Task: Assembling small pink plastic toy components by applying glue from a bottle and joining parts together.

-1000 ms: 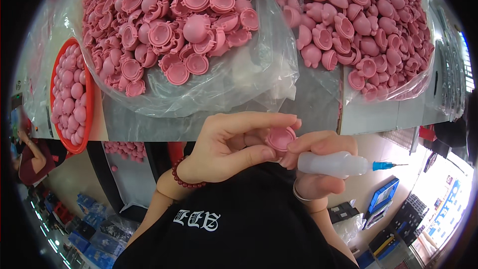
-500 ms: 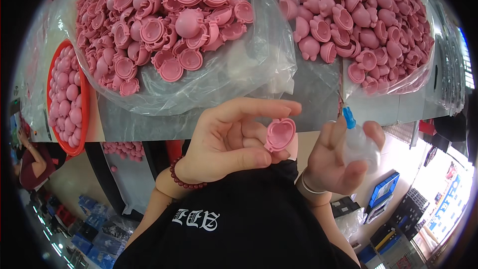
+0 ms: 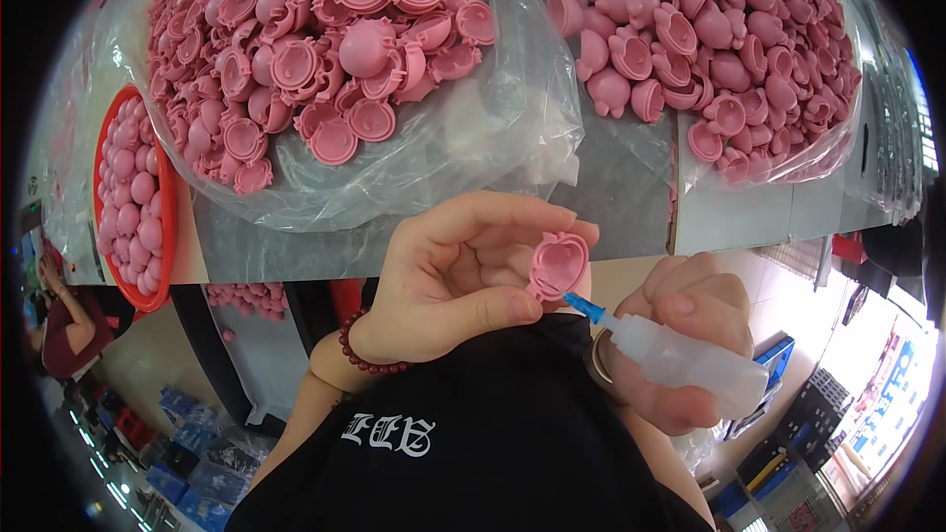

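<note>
A small pink plastic half-shell (image 3: 562, 261) is pinched between the thumb and fingers of my left hand (image 3: 448, 271), its hollow side facing me. My right hand (image 3: 695, 335) grips a translucent white squeeze bottle (image 3: 680, 360), tilted so that its blue needle tip (image 3: 583, 306) points up and left. The needle's end lies at the lower rim of the shell; whether it touches cannot be made out. On the table beyond my hands are a heap of pink shell pieces (image 3: 296, 64) at the left and another heap of pink shells (image 3: 729, 69) at the right.
Both heaps lie on clear plastic sheeting (image 3: 424, 167) over a grey table (image 3: 296, 254). At the left edge stands a red basket (image 3: 169, 227) of closed pink balls (image 3: 128, 202). Below the table more pink pieces (image 3: 246, 298) lie. Another person's arm (image 3: 61, 300) shows at far left.
My right hand has turned the bottle from upright to slanted, bringing its needle tip left and down to the shell. The left hand keeps its hold, nearly still.
</note>
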